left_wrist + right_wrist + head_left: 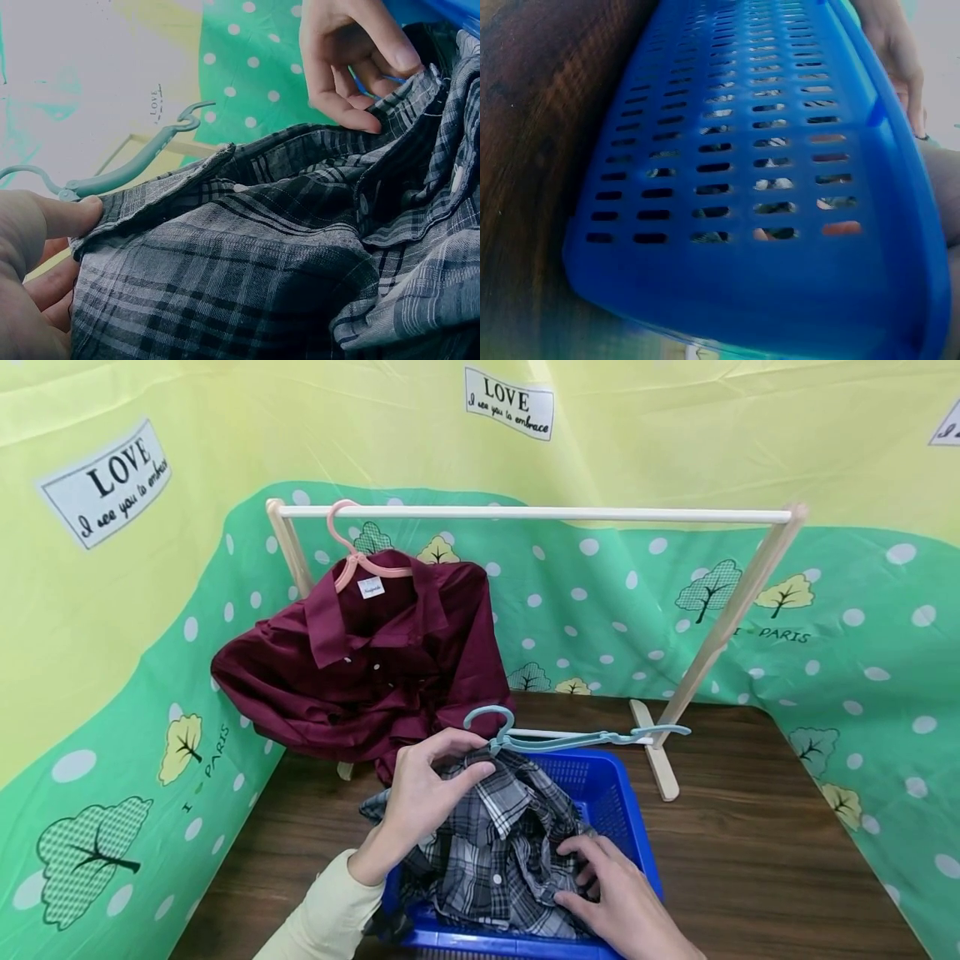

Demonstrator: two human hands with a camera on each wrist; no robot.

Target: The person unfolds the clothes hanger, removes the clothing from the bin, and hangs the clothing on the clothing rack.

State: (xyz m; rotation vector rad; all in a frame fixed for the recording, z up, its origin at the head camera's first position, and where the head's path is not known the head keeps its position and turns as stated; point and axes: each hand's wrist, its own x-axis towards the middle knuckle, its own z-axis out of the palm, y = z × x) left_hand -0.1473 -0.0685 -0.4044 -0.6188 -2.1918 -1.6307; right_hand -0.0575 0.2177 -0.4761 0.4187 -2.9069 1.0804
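A grey and black plaid shirt [480, 852] lies bunched in a blue basket [637, 835]. With thumb and fingers my left hand [420, 793] pinches its collar [157, 191], close beside the neck of a blue-green hanger [562, 743]. The hanger's hook points up and one arm sticks out to the right above the shirt; its other arm is hidden. On the right side, my right hand [622, 893] has curled fingers on the shirt's edge, holding it near the collar's other end in the left wrist view. The right wrist view shows mostly the basket wall [705, 277].
Behind the basket stands a rack with a white rail [570, 514] and wooden legs [727, 618]. A maroon shirt [450, 652] hangs at its left end on a pink hanger [341, 531]. The wooden table [787, 860] extends right; printed cloth [600, 435] surrounds everything.
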